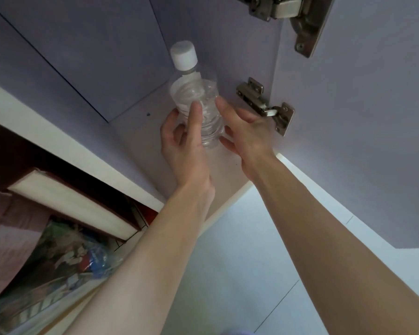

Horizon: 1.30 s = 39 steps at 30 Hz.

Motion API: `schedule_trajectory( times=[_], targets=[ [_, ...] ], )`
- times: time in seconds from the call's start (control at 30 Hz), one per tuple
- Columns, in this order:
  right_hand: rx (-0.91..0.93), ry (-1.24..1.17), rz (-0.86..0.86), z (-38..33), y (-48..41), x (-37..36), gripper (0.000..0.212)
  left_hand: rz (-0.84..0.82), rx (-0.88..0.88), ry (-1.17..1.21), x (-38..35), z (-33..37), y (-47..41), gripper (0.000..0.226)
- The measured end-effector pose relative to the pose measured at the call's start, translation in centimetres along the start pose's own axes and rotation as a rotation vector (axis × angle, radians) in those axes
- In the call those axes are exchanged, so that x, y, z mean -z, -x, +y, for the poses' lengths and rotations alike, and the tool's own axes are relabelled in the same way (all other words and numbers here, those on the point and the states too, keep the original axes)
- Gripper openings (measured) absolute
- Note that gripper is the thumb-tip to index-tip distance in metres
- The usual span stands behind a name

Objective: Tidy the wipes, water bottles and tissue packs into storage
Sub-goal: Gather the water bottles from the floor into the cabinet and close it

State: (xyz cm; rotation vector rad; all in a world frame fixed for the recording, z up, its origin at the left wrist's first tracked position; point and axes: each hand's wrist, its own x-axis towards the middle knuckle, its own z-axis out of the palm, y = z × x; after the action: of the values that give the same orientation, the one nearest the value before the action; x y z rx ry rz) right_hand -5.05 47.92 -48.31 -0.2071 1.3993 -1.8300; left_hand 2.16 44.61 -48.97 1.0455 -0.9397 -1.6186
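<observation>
1. While you reach both arms up into the open cabinet, your left hand [183, 146] grips the water bottle [191, 93] low on its ribbed body.
2. Check the left grip: the thumb lies up the near face of the bottle, and the fingers curl round its far side.
3. Check the right hand [247, 131]: it is spread, with fairly straight fingers. The thumb touches the right side of the bottle and the fingers lie just beside its base.
4. Note the bottle's position: it is clear and stands cap-up, the white cap [183, 55] pointing toward the lilac back wall [107, 56].
5. Note the base: it sits over the pale cabinet floor panel [136, 129]. You cannot tell whether it touches the panel.
6. Locate the open cabinet door [361, 117] to your right. Its lower hinge [266, 106] is near the right hand, and its upper hinge [286, 10] is well above.
7. Below left, a thick book [70, 201] lies above crumpled plastic packaging [82, 257], which is too blurred to identify.
</observation>
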Motion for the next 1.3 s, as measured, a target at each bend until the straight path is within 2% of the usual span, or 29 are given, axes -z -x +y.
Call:
schedule_trajectory(
  times=[0.1, 0.23, 0.33, 0.43, 0.7, 0.8, 0.9, 1.0, 1.03, 1.07, 1.17, 1.3],
  targets=[
    [0.000, 0.036, -0.003, 0.1, -0.3, 0.0, 0.008, 0.075, 0.095, 0.008, -0.4, -0.5, 0.3, 0.038],
    [-0.017, 0.018, -0.003, 0.2, -0.5, -0.5, 0.007, 0.119, 0.098, 0.026, -0.6, -0.4, -0.3, 0.046],
    [-0.010, 0.005, 0.038, 0.7, -1.1, -1.1, 0.025, 0.147, 0.079, 0.055, -0.7, -0.6, -1.3, 0.047],
    [-0.014, 0.015, 0.057, 1.1, -2.3, -1.9, 0.030, 0.194, 0.073, 0.104, -1.1, -0.8, -2.5, 0.044],
    [-0.037, -0.021, 0.022, 0.8, -5.0, -3.7, 0.027, 0.276, 0.025, 0.195, -1.8, -1.6, -6.5, 0.030],
    [-0.030, -0.010, 0.000, 0.7, -6.1, -4.3, 0.008, 0.275, -0.005, 0.221, -1.9, -1.8, -7.7, 0.019],
    [-0.011, 0.040, -0.022, 1.0, -6.8, -5.0, 0.013, 0.286, -0.027, 0.255, -2.1, -1.7, -8.4, 0.012],
    [-0.009, 0.021, -0.018, 1.0, -7.3, -5.4, 0.004, 0.306, -0.038, 0.278, -2.3, -1.8, -8.9, 0.006],
    [-0.007, 0.012, -0.016, 1.0, -7.4, -5.5, 0.007, 0.312, -0.043, 0.284, -2.4, -1.9, -9.1, 0.005],
    [-0.001, 0.005, -0.014, 1.0, -7.5, -5.6, 0.011, 0.321, -0.048, 0.290, -2.5, -1.9, -9.2, 0.007],
    [0.008, 0.008, -0.019, 1.0, -7.7, -6.1, 0.003, 0.352, -0.026, 0.294, -2.7, -1.9, -10.0, 0.017],
    [0.016, -0.002, -0.015, 1.1, -8.2, -6.7, 0.003, 0.314, 0.032, 0.335, -2.6, -1.5, -10.7, 0.039]
  ],
)
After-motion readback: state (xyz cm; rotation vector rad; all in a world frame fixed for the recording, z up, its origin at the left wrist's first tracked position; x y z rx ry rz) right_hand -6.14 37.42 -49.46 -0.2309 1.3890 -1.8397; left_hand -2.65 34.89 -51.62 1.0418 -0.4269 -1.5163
